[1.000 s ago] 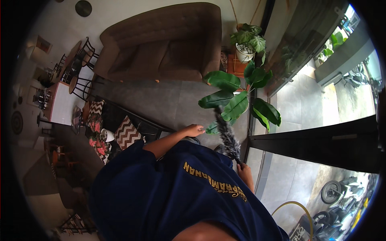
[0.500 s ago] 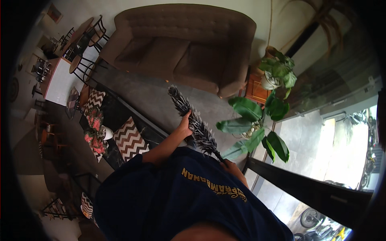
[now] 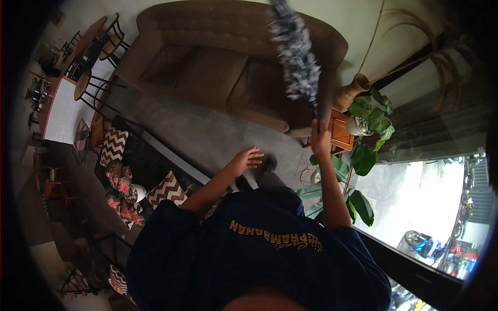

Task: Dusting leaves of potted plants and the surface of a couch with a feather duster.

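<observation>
A fluffy grey-and-white duster [image 3: 296, 57] rises from my right hand [image 3: 320, 138], whose fingers are wrapped round its dark handle. Its blurred head stands in front of the right part of the brown sofa [image 3: 187, 67], and I cannot tell whether it touches the sofa. My left hand [image 3: 246, 160] hangs over the grey floor with its fingers spread, holding nothing. Below the right hand are the broad green leaves of a plant [image 3: 363, 207], partly covered by my right forearm.
Left of me stands a black table [image 3: 150, 160] with zigzag-patterned cushions [image 3: 168, 191] and a red-leaved potted plant [image 3: 120, 184]. Beside the sofa, a wooden side table [image 3: 341, 132] carries a woven vase [image 3: 354, 92] and a white-potted plant [image 3: 358, 126]. Bar stools [image 3: 98, 90] stand far left.
The left hand has let go of the duster's fluffy head and opened. My right hand has lifted the duster up and away toward the sofa.
</observation>
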{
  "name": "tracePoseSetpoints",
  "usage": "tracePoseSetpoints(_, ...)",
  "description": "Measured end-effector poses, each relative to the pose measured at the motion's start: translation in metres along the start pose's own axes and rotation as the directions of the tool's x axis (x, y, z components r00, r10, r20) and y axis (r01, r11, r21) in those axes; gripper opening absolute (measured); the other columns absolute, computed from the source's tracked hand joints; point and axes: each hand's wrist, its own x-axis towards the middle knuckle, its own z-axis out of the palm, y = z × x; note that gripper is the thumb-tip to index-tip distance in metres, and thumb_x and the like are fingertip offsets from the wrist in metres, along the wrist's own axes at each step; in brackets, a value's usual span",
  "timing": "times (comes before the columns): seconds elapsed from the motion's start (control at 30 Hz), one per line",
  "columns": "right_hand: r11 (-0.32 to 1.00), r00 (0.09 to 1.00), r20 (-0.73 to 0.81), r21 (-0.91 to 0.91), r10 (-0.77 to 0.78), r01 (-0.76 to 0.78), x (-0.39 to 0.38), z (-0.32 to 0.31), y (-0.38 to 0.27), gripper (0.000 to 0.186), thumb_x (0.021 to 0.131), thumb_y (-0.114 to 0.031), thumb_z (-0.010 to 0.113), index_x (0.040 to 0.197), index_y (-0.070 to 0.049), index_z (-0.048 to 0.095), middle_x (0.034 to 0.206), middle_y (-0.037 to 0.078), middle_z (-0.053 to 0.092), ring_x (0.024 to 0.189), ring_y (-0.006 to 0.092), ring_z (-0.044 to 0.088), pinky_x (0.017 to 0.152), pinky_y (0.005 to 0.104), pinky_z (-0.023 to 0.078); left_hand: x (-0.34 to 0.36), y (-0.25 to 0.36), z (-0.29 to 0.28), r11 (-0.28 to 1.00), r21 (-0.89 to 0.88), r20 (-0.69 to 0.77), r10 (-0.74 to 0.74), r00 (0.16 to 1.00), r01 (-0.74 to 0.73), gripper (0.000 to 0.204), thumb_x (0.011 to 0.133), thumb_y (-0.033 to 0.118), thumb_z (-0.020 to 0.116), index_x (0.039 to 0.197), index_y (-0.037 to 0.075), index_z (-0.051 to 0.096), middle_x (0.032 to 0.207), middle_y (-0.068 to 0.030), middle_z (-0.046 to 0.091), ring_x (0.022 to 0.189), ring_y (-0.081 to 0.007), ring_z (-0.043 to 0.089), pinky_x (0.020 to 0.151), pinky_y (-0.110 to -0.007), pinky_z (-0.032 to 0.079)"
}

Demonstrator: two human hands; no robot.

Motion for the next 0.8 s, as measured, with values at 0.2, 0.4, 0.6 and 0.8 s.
tracePoseSetpoints(0.2, 0.861, 0.964, 0.266, -0.495, 0.023, 0.116, 0.012, 0.049, 0.209, 0.033, 0.089, -0.014, 0.048, 0.120, -0.001, 0.050, 0.106, 0.031, 0.057, 0.089, 0.0468, 0.057, 0.073, 0.0511, 0.047, 0.029, 0.034, -0.036, 0.999, -0.034, -0.045, -0.003, 0.999, 0.001, 0.060, 0.097, 0.049, 0.041, 0.142, 0.009, 0.036, 0.133, -0.0073, 0.055, 0.111, -0.0210, 0.057, 0.092, -0.036, 0.043)
tracePoseSetpoints(0.4, 0.772, 0.757, 0.389, -0.593, 0.525, -0.231, -0.028, 0.081, 0.248, 0.045, 0.087, -0.042, 0.057, 0.088, 0.002, 0.065, 0.088, 0.026, 0.066, 0.089, 0.0427, 0.064, 0.078, 0.0514, 0.050, 0.031, 0.083, -0.086, 0.991, -0.114, -0.214, 0.049, 0.976, -0.075, 0.059, 0.097, 0.048, 0.042, 0.140, 0.008, 0.037, 0.134, -0.0098, 0.053, 0.114, -0.0258, 0.056, 0.097, -0.039, 0.040)
tracePoseSetpoints(0.6, 0.938, 0.751, 0.604, -0.341, 0.267, -0.059, 0.082, 0.144, 0.112, 0.046, 0.078, -0.048, 0.068, 0.075, -0.003, 0.060, 0.077, 0.021, 0.065, 0.078, 0.0421, 0.063, 0.071, 0.0510, 0.050, 0.048, 0.131, -0.121, 0.991, -0.124, -0.373, 0.008, 0.928, -0.058, 0.058, 0.096, 0.048, 0.045, 0.138, 0.009, 0.038, 0.133, -0.0099, 0.054, 0.115, -0.0264, 0.055, 0.098, -0.042, 0.039)
tracePoseSetpoints(0.8, 0.987, 0.877, 0.462, -0.141, 0.134, -0.076, 0.196, 0.165, 0.113, 0.033, 0.083, -0.031, 0.065, 0.072, 0.000, 0.063, 0.070, 0.023, 0.061, 0.069, 0.0416, 0.062, 0.059, 0.0474, 0.047, 0.064, 0.164, -0.139, 0.969, -0.184, -0.411, 0.076, 0.909, -0.164, 0.055, 0.095, 0.046, 0.047, 0.135, 0.009, 0.041, 0.131, -0.0096, 0.055, 0.112, -0.0254, 0.056, 0.095, -0.040, 0.041)
